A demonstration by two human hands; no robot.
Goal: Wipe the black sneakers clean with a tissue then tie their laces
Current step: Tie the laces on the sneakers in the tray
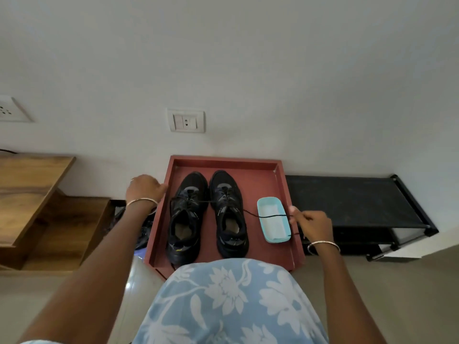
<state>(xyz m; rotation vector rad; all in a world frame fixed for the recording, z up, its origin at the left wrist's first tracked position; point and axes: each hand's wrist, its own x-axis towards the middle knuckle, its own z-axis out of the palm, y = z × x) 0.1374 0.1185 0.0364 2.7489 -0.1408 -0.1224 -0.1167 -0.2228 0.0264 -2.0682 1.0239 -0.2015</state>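
The two black mesh sneakers point(229, 212) stand side by side, toes toward the wall, inside the square red tray point(223, 161). The right hand point(313, 224) pinches between its fingers the end of a thin black lace point(270, 216), which is stretched across the light-blue plastic dish point(269, 199) that holds the white tissue point(273, 227). The left hand point(144, 188) is at the left rim of the tray with fingers curled; whether they hold anything I cannot tell. It seems the tying is starting, so it is better to lift the lace clear of the dish, take the other end too, and pull both evenly before crossing them.
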